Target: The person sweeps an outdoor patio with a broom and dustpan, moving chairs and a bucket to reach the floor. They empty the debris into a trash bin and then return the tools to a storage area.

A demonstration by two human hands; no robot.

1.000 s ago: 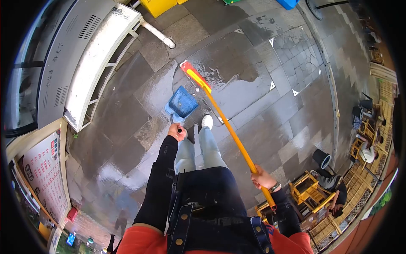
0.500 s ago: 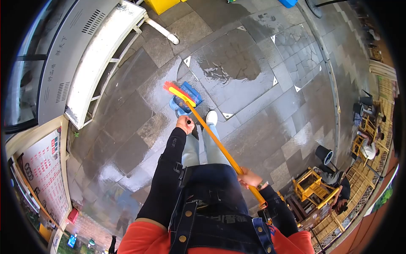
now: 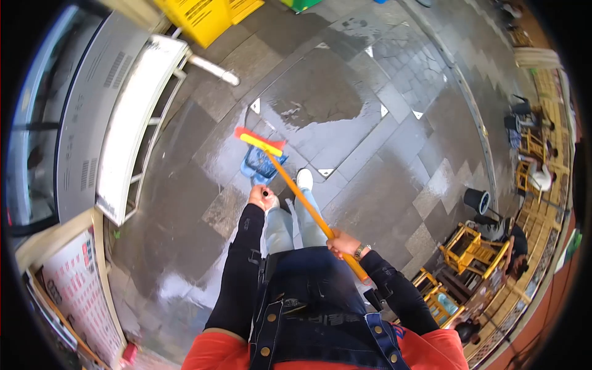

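Note:
My right hand is wrapped round the orange handle of a broom, near its upper end. The broom's yellow head with red bristles lies over the far part of a blue dustpan on the wet paving. My left hand is closed round the dustpan's upright handle, whose dark round end shows at the top of my fist. Some bits seem to lie in the pan, too blurred to name. My white shoe stands just right of the pan.
A white-framed counter and a sign board stand on the left. Yellow bins are at the top. On the right are bamboo chairs, seated people and a dark bucket. Water lies on the stone paving.
The broom head has shifted toward the dustpan's far edge, uncovering more of the pan. My right hand has moved a little left and up in view. Both hands keep their grips.

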